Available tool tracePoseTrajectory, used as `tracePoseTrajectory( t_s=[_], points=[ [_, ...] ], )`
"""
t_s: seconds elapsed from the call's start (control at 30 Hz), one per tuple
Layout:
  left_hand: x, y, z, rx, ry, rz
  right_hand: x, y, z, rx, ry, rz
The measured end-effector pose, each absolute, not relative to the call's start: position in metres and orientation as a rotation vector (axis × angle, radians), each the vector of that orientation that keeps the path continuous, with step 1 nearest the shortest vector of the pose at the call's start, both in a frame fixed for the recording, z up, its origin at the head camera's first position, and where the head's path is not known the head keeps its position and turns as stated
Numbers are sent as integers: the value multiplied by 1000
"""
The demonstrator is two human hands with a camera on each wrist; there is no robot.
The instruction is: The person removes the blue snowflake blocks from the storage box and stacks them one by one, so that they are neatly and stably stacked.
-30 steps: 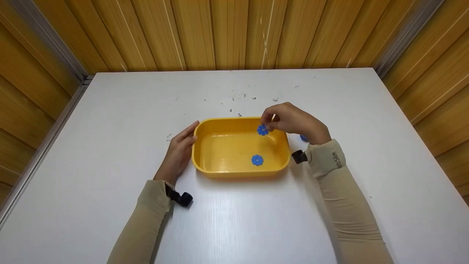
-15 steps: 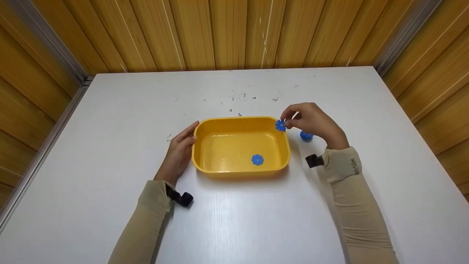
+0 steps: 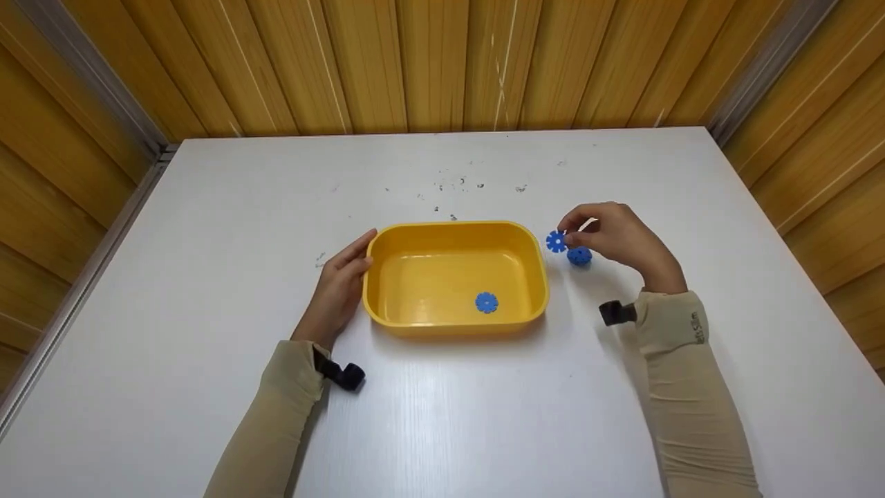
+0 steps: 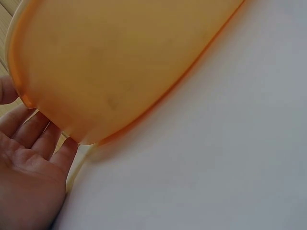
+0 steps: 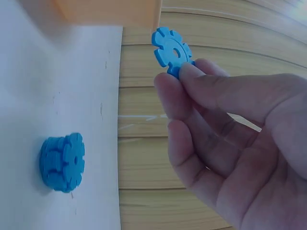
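My right hand [image 3: 619, 235] pinches a blue flower-shaped plastic disc [image 3: 556, 241] with notched edges and a round hole between thumb and fingers. It holds the disc just right of the yellow plastic bin [image 3: 455, 328], above the table. Close under that hand stands a short stack of similar blue discs [image 3: 579, 256], seen side-on in the right wrist view [image 5: 62, 163]. A single blue disc [image 3: 486, 303] lies flat on the bin's floor. My left hand [image 3: 337, 290] rests against the bin's left end, its extended fingers touching the outer wall; some fingertips are hidden in the left wrist view.
The white table [image 3: 442, 415] has dark scuff marks [image 3: 461, 182] behind the bin. Yellow wood-look panels [image 3: 435, 66] rise behind the table and on both sides. A black wrist camera [image 3: 617, 313] sticks out from the right sleeve, another [image 3: 349, 377] from the left.
My right hand has moved right with the pinched disc, from over the bin to beyond its right rim. The disc stack has come into fuller view. My left hand and the bin stay still.
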State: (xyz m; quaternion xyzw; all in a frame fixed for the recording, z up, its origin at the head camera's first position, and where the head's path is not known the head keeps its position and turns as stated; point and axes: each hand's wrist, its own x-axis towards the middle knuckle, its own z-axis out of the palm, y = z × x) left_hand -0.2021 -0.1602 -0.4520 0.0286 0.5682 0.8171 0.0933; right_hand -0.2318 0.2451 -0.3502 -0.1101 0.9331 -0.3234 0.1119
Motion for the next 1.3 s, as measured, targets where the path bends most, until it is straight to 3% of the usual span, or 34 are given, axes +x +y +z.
tracePoseTrajectory(
  t_s=[0.57,1.3],
  points=[
    [-202,-159,-450,59,1691,2434,-241,278,-371,-182,2687,-913],
    [-201,-160,-450,75,1685,2435,-245,286,-379,-139,2702,-863]
  ],
)
